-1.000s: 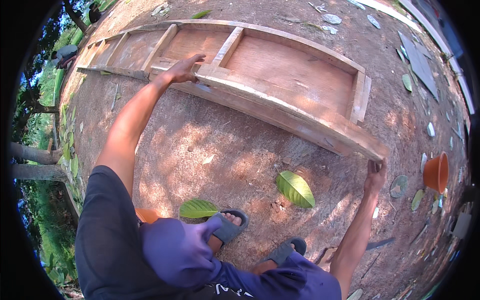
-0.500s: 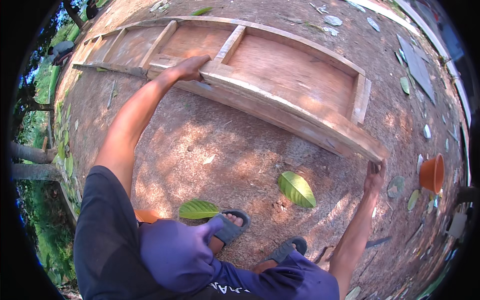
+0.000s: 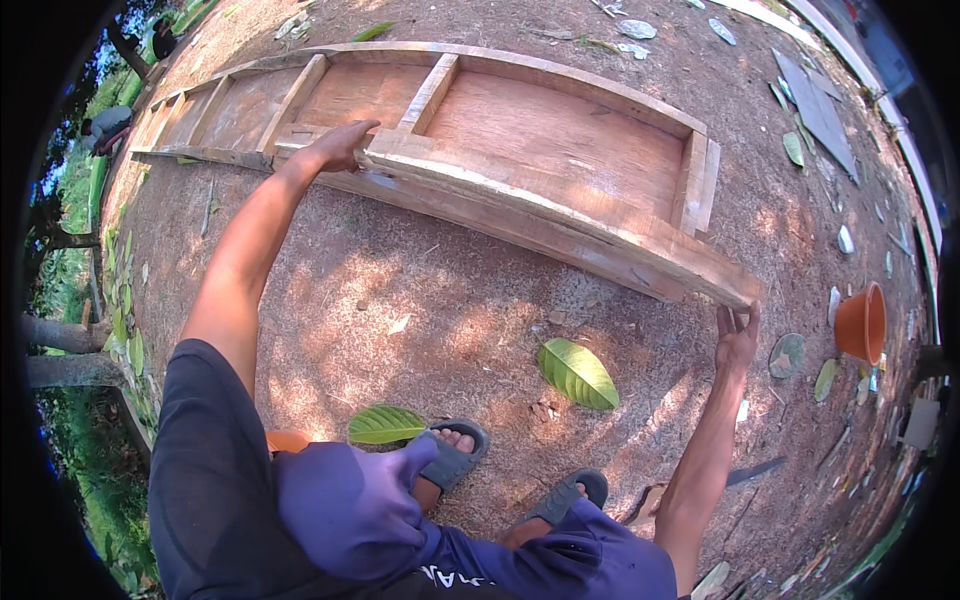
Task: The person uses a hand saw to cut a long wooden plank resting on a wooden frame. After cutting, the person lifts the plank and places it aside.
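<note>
A long wooden plank [image 3: 560,208] lies along the near side of a wooden panel [image 3: 560,135], which has a plywood face and a frame with several crossbars. My left hand [image 3: 340,148] grips the plank toward its far left part, fingers over the upper edge. At the plank's near right end, my right hand [image 3: 737,340] holds it from below, fingertips curled against the end. The underside of the plank and part of the left fingers are hidden.
An orange pot [image 3: 861,323] stands at the right. Large green leaves [image 3: 578,373] lie near my sandals [image 3: 452,458]. By my right forearm rests a dark blade-like tool [image 3: 755,472]. A grey flat board [image 3: 815,115] lies far right; a person [image 3: 107,128] is far left.
Both hands and the plank have shifted slightly left in the view, and the panel with them. The right fingers have spread a little at the plank's end.
</note>
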`<state>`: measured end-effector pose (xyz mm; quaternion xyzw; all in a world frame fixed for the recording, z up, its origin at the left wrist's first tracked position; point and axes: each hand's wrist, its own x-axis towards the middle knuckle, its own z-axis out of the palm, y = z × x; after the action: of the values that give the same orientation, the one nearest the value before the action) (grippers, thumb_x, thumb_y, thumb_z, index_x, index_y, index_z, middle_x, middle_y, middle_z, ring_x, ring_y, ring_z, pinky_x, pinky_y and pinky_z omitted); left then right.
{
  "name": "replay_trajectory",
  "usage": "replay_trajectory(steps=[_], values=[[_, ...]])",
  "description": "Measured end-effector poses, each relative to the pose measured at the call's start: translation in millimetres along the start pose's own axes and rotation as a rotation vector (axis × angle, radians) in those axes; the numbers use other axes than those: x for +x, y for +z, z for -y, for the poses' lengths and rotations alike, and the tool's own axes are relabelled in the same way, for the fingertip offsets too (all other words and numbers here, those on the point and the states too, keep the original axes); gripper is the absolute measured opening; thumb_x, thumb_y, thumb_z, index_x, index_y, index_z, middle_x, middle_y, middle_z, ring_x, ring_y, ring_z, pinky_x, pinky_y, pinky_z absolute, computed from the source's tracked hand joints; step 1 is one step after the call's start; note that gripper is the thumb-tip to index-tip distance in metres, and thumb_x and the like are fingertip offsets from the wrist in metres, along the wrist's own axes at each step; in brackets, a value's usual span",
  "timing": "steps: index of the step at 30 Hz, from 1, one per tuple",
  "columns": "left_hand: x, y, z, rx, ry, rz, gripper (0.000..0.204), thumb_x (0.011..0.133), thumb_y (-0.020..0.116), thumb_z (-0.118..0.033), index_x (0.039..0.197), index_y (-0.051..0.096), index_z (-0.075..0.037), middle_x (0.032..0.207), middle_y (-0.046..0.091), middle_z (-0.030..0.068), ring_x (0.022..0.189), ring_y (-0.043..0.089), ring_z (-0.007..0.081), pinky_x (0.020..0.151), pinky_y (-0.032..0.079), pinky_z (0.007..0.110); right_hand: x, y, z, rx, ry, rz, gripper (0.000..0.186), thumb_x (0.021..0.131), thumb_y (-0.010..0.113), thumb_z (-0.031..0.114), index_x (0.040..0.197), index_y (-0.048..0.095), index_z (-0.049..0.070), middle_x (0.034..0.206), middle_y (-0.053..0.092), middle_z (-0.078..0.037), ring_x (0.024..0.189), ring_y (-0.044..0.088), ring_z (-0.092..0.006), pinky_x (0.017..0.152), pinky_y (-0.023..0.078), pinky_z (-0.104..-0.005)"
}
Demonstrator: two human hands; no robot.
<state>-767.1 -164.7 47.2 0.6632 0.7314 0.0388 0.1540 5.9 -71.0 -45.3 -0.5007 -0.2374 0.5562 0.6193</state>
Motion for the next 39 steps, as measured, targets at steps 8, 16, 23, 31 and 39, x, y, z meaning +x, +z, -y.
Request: replay_trajectory(steps=[8, 16, 23, 31, 39], values=[[-1, 2, 15, 0.297, 0.021, 0.057, 0.049, 0.069, 0.077, -0.002, 0.111, 0.052, -0.001, 0.113, 0.062, 0.0223, 0.114, 0.056, 0.0429, 0.095, 0.046, 0.049, 9, 7, 6, 0.046, 0.011, 0.004, 0.070, 0.088, 0.077, 0.033, 0.138, 0.042, -0.001, 0.126, 0.050, -0.024, 0.110, 0.061, -0.0367, 0.086, 0.062, -0.0412], [-7, -39, -46, 0.343, 0.065, 0.130, 0.045, 0.072, 0.077, -0.008, 0.110, 0.054, -0.001, 0.111, 0.062, 0.0217, 0.110, 0.057, 0.0425, 0.091, 0.046, 0.049, 17, -24, 34, 0.075, -0.021, -0.024, 0.068, 0.088, 0.077, 0.032, 0.136, 0.044, -0.002, 0.130, 0.049, -0.023, 0.116, 0.058, -0.0366, 0.091, 0.061, -0.0431], [15, -39, -156, 0.347, 0.218, 0.146, 0.058, 0.071, 0.079, -0.014, 0.122, 0.056, 0.000, 0.118, 0.061, 0.0195, 0.116, 0.057, 0.0389, 0.100, 0.046, 0.047, 64, -129, 125, 0.054, -0.096, -0.143, 0.072, 0.086, 0.079, 0.033, 0.138, 0.042, 0.000, 0.134, 0.048, -0.020, 0.121, 0.055, -0.0335, 0.093, 0.061, -0.0440], [43, -9, -220, 0.269, 0.309, 0.177, 0.078, 0.069, 0.081, -0.019, 0.138, 0.050, 0.000, 0.130, 0.057, 0.0197, 0.125, 0.053, 0.0363, 0.106, 0.044, 0.044, 73, -208, 157, 0.001, -0.176, -0.196, 0.064, 0.085, 0.079, 0.037, 0.132, 0.052, 0.002, 0.130, 0.058, -0.016, 0.116, 0.061, -0.0299, 0.092, 0.061, -0.0427], [47, -12, -179, 0.319, 0.293, 0.188, 0.064, 0.072, 0.079, -0.018, 0.128, 0.054, 0.002, 0.117, 0.061, 0.0239, 0.113, 0.057, 0.0414, 0.094, 0.046, 0.047, 80, -173, 128, 0.038, -0.089, -0.123, 0.069, 0.086, 0.080, 0.032, 0.136, 0.044, -0.001, 0.133, 0.049, -0.022, 0.122, 0.055, -0.0337, 0.098, 0.059, -0.0434]])
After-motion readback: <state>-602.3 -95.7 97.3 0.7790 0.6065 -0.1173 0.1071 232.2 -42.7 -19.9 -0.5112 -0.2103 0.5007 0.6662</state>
